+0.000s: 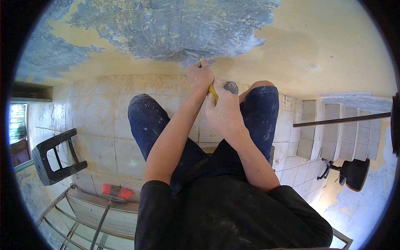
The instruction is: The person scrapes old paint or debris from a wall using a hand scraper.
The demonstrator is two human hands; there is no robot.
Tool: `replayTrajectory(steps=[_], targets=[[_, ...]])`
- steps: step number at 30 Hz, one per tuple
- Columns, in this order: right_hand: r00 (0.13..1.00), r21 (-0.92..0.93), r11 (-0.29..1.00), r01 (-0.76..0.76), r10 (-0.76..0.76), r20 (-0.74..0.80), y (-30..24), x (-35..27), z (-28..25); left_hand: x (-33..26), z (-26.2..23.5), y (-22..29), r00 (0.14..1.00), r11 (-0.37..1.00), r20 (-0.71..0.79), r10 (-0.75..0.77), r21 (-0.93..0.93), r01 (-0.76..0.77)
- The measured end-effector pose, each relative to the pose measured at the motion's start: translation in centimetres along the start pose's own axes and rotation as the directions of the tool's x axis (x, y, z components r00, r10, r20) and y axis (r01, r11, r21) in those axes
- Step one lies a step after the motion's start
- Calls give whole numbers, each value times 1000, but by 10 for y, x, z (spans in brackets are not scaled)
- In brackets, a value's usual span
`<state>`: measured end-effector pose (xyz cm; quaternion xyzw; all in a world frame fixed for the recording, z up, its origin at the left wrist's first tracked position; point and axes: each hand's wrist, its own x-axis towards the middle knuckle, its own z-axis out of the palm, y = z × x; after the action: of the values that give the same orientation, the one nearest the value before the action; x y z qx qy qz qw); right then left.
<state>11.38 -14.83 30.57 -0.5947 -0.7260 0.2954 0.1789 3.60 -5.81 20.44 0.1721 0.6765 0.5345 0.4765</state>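
Both of my hands grip a paint scraper with a yellow handle [213,92]. My left hand [200,76] wraps the handle close to the blade, and my right hand [223,109] closes round its rear end. The scraper's flat metal blade [196,52] meets the wall near the lower edge of a bare grey-blue patch [179,29]. Cream paint [308,54] still covers the wall around that patch, its border ragged. Pale dust specks my hands and forearms.
Flakes and dust lie on the tiled floor [100,121] along the wall base. At left stands a black stool [58,156], with a red-bristled broom [117,191] and a metal rack [54,208] nearer. Tiled stairs [331,131], a rail [341,120] and a black chair [354,174] are at right.
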Motion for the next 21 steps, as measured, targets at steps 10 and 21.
replayTrajectory(steps=[10,21], targets=[[968,24,996,-80,72,239,28,57,35,86,-4,-80,992,890,-77,102,453,-57],[993,-111,987,119,-121,-9,55,-13,12,11,30,-65,974,943,-74,212,277,-184]])
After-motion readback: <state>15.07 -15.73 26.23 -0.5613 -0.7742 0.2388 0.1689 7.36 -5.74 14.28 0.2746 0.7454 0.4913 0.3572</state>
